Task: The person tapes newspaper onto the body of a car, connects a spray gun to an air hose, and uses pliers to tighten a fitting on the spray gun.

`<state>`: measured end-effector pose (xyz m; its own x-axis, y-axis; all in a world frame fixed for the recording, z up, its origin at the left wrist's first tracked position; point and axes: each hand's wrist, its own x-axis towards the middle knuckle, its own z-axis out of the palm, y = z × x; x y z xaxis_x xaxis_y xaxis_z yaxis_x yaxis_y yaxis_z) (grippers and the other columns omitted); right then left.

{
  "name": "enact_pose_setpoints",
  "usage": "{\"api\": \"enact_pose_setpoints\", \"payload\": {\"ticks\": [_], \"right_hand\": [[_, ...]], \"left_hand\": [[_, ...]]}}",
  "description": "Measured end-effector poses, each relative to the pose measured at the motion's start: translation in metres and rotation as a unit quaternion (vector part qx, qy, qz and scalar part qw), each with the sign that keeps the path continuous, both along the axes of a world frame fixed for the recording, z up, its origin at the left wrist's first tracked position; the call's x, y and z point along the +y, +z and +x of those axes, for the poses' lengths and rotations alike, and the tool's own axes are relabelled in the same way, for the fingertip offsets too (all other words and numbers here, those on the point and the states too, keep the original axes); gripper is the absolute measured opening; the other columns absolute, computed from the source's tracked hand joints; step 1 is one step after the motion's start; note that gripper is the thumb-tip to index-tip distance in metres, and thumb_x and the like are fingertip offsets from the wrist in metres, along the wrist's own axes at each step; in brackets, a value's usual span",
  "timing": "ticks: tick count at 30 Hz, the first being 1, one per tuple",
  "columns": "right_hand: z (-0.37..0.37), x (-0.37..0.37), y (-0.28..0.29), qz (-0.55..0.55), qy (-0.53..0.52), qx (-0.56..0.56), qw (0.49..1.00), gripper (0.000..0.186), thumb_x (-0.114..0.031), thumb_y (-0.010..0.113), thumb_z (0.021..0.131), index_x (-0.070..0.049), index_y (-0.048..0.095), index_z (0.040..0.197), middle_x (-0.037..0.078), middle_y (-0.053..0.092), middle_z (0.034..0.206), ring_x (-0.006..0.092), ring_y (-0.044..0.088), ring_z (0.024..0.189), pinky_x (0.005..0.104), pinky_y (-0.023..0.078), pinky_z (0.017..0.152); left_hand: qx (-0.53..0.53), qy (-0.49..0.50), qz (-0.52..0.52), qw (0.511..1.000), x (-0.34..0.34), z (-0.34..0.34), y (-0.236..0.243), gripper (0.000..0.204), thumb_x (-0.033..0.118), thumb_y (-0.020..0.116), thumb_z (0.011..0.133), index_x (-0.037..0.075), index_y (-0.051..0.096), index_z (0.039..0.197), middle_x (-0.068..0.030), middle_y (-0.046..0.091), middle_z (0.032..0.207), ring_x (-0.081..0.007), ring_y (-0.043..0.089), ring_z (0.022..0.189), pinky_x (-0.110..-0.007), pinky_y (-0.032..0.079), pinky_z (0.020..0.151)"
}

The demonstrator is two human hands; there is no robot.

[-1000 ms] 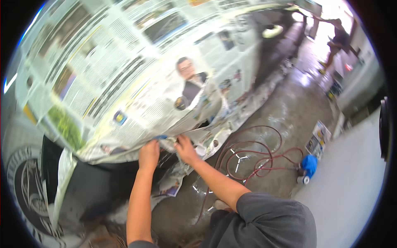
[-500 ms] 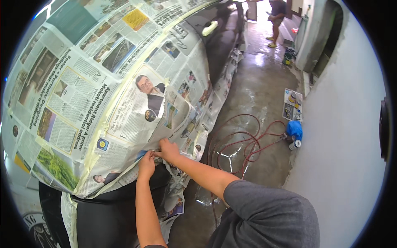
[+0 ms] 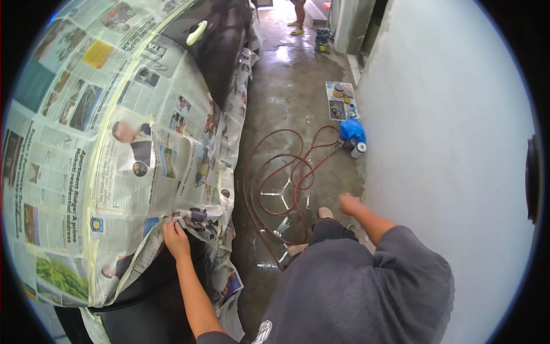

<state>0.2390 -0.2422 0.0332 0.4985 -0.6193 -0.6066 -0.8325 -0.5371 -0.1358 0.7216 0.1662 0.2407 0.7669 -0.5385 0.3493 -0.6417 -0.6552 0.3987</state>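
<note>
"Is that paper on the car (image 3: 223,51)?"
"Yes, matt newspaper (image 3: 123,189), crinkled low down; the car's bare side looks smooth."
"And beside the car?"
"Concrete floor (image 3: 338,178), shiny in patches, then a matt wall (image 3: 447,114). That blue wrap (image 3: 352,131) well right of the car looks like crinkly plastic."

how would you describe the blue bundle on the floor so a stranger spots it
Start at the white wall on the right and look along its foot. On the floor, between a newspaper sheet holding small containers and a pale can, sits the blue bundle. Its crumpled, bright blue bulk sets it apart from the smooth, cylindrical can.
</note>
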Motion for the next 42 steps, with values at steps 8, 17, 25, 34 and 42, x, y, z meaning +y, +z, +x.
{"api": "enact_pose_setpoints", "payload": {"ticks": [8, 17, 25, 34, 42], "right_hand": [[-0.190, -0.050, 0.021, -0.005, -0.262, -0.019, 0.965, 0.029, -0.023, 0.076, 0.082, -0.004, 0.066, 0.100, 0.020, 0.064, 0.112, 0.0402, 0.062, 0.106, 0.0472, 0.051, 0.087], [-0.156, -0.206, -0.035, -0.029, -0.257, -0.026, 0.966, 0.028, -0.028, 0.064, 0.090, -0.004, 0.070, 0.102, 0.023, 0.069, 0.108, 0.0398, 0.065, 0.107, 0.0483, 0.051, 0.091], [-0.063, -0.393, -0.058, 0.092, -0.182, -0.191, 0.960, 0.036, -0.021, 0.070, 0.086, -0.001, 0.065, 0.116, 0.022, 0.069, 0.114, 0.0386, 0.066, 0.107, 0.0443, 0.053, 0.091], [-0.127, -0.519, -0.096, 0.078, -0.336, -0.239, 0.908, 0.030, -0.018, 0.073, 0.083, -0.002, 0.059, 0.104, 0.014, 0.068, 0.088, 0.0243, 0.068, 0.082, 0.0386, 0.053, 0.071], [-0.184, -0.461, -0.075, 0.167, -0.289, -0.035, 0.942, 0.021, -0.024, 0.077, 0.076, -0.005, 0.072, 0.082, 0.017, 0.073, 0.083, 0.0332, 0.071, 0.084, 0.0437, 0.055, 0.079]], "left_hand": [[0.031, -0.062, -0.086, 0.994, -0.095, -0.082, -0.075, 0.014, 0.005, 0.061, 0.090, 0.000, 0.065, 0.101, -0.0176, 0.061, 0.105, -0.0353, 0.058, 0.104, -0.044, 0.045, 0.091], [0.270, -0.286, 0.080, 0.916, -0.302, -0.259, -0.142, 0.031, 0.015, 0.072, 0.084, 0.005, 0.069, 0.113, -0.0205, 0.057, 0.129, -0.0403, 0.052, 0.123, -0.047, 0.043, 0.106], [0.355, -0.263, 0.137, 0.887, -0.509, -0.283, -0.135, 0.042, 0.023, 0.072, 0.087, 0.006, 0.064, 0.125, -0.0203, 0.054, 0.135, -0.0412, 0.050, 0.126, -0.046, 0.043, 0.107], [0.328, -0.276, 0.140, 0.892, -0.679, -0.240, -0.112, 0.043, 0.018, 0.075, 0.083, 0.006, 0.063, 0.122, -0.0197, 0.056, 0.131, -0.0396, 0.054, 0.120, -0.044, 0.045, 0.103], [0.367, -0.171, 0.136, 0.904, -0.728, -0.169, -0.098, 0.023, 0.004, 0.070, 0.079, 0.003, 0.073, 0.103, -0.0123, 0.073, 0.090, -0.0251, 0.071, 0.085, -0.036, 0.056, 0.079]]}}
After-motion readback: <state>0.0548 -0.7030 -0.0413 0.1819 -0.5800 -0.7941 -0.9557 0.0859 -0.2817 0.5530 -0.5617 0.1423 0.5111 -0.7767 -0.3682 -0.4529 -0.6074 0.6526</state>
